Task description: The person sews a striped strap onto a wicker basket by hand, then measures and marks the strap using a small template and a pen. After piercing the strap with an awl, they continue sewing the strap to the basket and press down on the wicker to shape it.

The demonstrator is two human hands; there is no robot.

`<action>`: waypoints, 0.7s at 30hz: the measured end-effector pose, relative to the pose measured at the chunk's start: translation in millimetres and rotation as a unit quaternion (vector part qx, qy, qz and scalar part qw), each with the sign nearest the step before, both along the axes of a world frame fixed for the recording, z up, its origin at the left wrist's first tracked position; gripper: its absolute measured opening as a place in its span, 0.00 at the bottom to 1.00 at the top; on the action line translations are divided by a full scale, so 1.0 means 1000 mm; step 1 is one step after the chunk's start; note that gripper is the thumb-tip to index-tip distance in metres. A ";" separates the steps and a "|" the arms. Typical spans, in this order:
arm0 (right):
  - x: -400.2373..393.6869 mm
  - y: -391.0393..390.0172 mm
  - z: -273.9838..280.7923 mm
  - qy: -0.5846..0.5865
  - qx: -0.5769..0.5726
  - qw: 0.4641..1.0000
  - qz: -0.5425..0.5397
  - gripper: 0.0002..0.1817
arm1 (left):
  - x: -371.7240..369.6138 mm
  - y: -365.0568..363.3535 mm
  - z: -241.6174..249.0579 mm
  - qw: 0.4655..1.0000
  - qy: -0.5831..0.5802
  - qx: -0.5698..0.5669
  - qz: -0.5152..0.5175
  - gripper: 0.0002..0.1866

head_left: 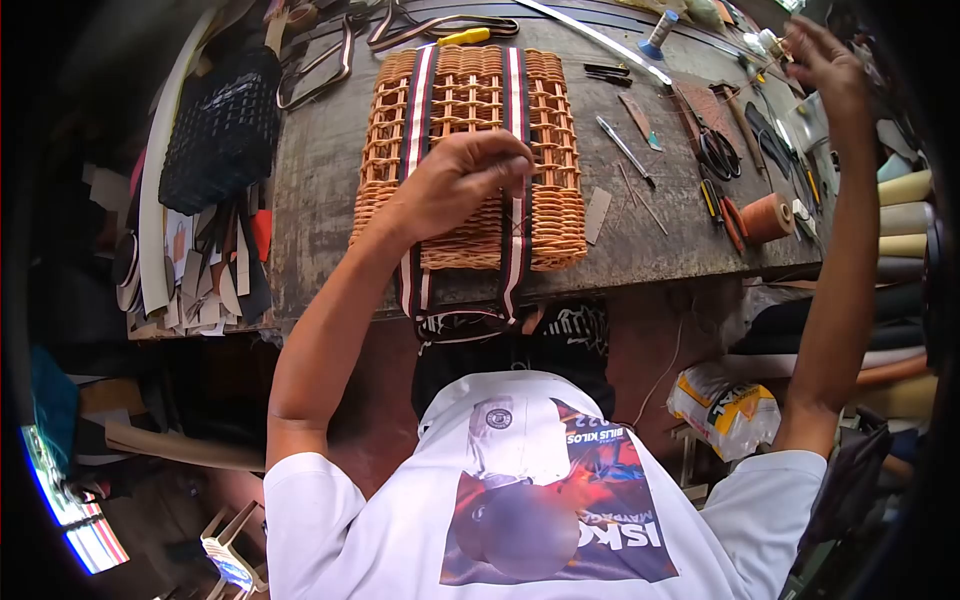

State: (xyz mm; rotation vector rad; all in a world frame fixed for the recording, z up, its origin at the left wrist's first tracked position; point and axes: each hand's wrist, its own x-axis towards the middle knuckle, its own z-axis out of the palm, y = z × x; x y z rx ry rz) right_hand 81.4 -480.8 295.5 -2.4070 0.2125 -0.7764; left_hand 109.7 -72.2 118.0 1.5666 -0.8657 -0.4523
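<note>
A woven wicker basket [555, 215] lies on the worktable, two dark straps with a white-and-red stripe running over it. Above the right-hand strap [516, 235] is my left hand [465, 180], fingers curled into a pinch with the tips over the strap; whatever they grip is hidden. Small crossed stitches show on that strap just below the fingers. My right hand [828, 65] is raised far out at the upper right, well away from the basket, its fingers bent together. What it holds, if anything, I cannot make out.
Right of the basket lie a silver pen [625, 150], black-handled scissors [718, 155], red-handled pliers [732, 222] and a brown thread spool [767, 218]. A yellow-handled tool [463, 37] sits behind the basket. A dark woven basket [220, 135] stands at left, above scrap strips.
</note>
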 end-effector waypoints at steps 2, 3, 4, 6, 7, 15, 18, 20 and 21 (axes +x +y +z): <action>-0.006 -0.010 -0.043 0.085 -0.262 0.954 -0.118 0.20 | 0.010 0.003 -0.001 0.995 0.097 -0.032 -0.003 0.10; -0.025 0.000 -0.068 0.116 -0.410 0.889 -0.167 0.19 | 0.013 0.004 0.000 0.992 0.120 -0.031 -0.016 0.10; -0.043 0.034 -0.090 0.141 -0.356 0.914 -0.138 0.18 | 0.014 0.004 0.004 0.989 0.144 -0.029 -0.027 0.10; -0.071 0.098 -0.130 0.159 -0.207 0.965 -0.031 0.21 | 0.016 0.003 0.006 0.984 0.171 -0.022 -0.036 0.10; -0.080 0.123 -0.152 0.140 -0.067 0.987 0.040 0.23 | 0.017 0.003 0.003 0.982 0.180 -0.030 -0.038 0.10; -0.073 0.229 -0.204 0.061 0.138 0.977 0.150 0.46 | 0.016 -0.001 -0.005 0.975 0.217 -0.044 -0.014 0.09; -0.074 0.231 -0.209 0.074 0.251 0.953 0.153 0.49 | 0.015 -0.003 -0.007 0.972 0.232 -0.045 -0.004 0.08; -0.073 0.235 -0.209 0.076 0.288 0.944 0.140 0.49 | 0.015 -0.004 -0.009 0.976 0.214 -0.039 0.017 0.08; -0.073 0.236 -0.213 0.067 0.275 0.949 0.137 0.50 | 0.015 -0.004 -0.010 0.978 0.204 -0.036 0.028 0.08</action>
